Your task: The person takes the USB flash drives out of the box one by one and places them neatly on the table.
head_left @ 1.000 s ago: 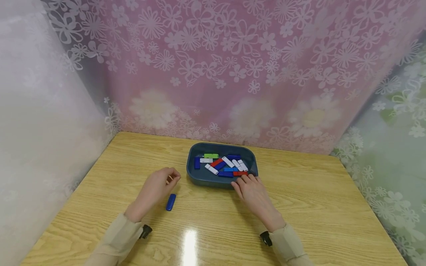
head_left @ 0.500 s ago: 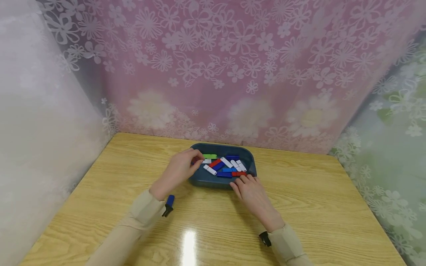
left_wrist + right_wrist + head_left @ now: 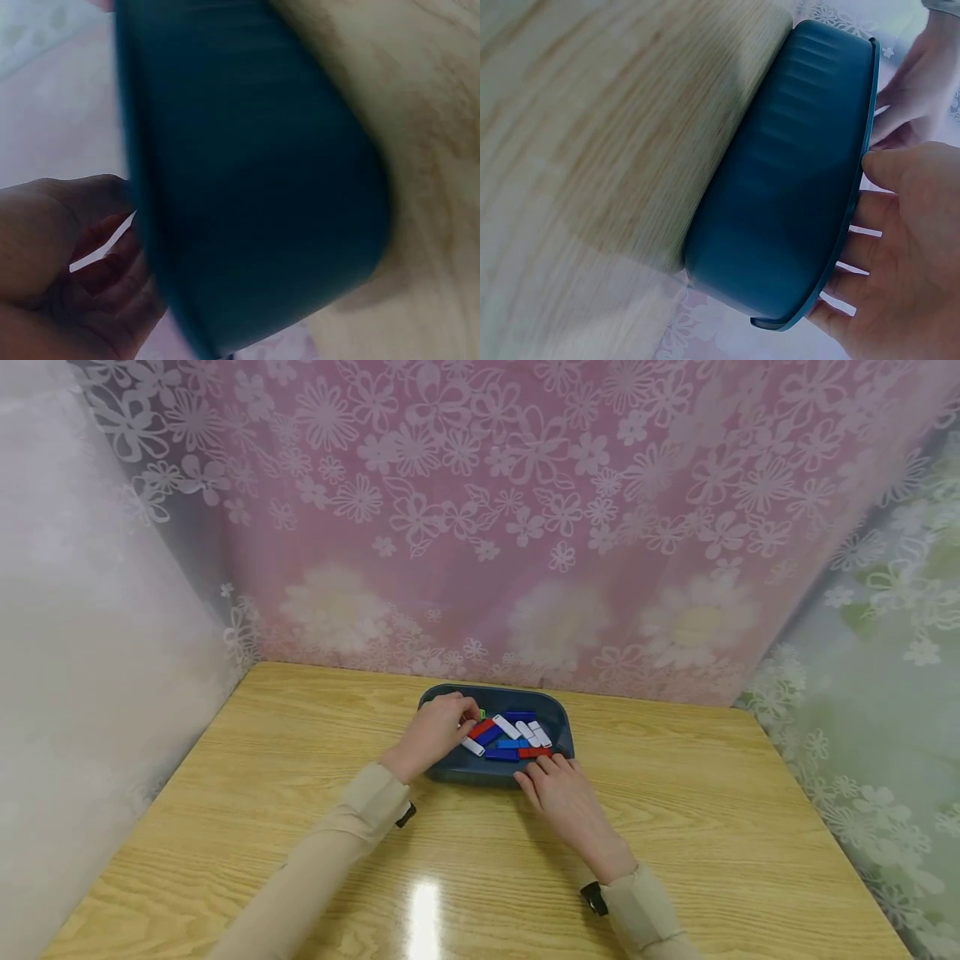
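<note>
Our left hand hangs half-curled over one tray, hold hidden; our right hand grips it. Eleven sticks show.

one table; one dark tray; one left hand; one right hand; two sleeves; visible in tray: four white sticks; three dark blue sticks; two red sticks; one lighter blue stick; one green stick; any behind left hand uncountable
</note>
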A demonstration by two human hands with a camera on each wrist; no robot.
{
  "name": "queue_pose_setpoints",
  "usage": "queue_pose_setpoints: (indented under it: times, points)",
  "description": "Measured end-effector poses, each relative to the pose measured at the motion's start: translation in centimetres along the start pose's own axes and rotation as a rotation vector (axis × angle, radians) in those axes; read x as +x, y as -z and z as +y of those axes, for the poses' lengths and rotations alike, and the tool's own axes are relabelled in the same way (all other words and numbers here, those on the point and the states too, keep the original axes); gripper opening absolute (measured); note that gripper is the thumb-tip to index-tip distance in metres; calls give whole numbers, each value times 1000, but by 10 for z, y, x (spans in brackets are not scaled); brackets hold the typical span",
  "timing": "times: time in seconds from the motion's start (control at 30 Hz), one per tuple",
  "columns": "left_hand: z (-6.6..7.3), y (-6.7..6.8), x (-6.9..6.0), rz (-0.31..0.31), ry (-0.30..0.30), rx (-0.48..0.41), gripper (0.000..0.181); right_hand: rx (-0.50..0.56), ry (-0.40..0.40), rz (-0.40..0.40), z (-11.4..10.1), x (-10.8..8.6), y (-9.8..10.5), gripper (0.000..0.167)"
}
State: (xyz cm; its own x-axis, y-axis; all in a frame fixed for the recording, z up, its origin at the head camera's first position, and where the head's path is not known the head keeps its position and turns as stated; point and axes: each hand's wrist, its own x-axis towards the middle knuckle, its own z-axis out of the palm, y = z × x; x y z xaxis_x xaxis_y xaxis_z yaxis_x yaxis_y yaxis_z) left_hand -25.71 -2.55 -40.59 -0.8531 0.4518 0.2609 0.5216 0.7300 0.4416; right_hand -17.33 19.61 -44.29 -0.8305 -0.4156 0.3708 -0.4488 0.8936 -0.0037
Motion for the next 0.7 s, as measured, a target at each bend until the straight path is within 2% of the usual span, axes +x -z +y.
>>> queue_pose_setpoints:
  times: [0.17,0.33,0.7]
  points:
    - [-6,-14,5,-75,-9,32,7,1,2,8,0,0,0,26]
    - [-11,-23,8,-129,16,70,7,2,-3,0,-1,0,0,26]
    - [-9,-29,14,-249,94,87,10,9,-14,-11,0,0,0,26]
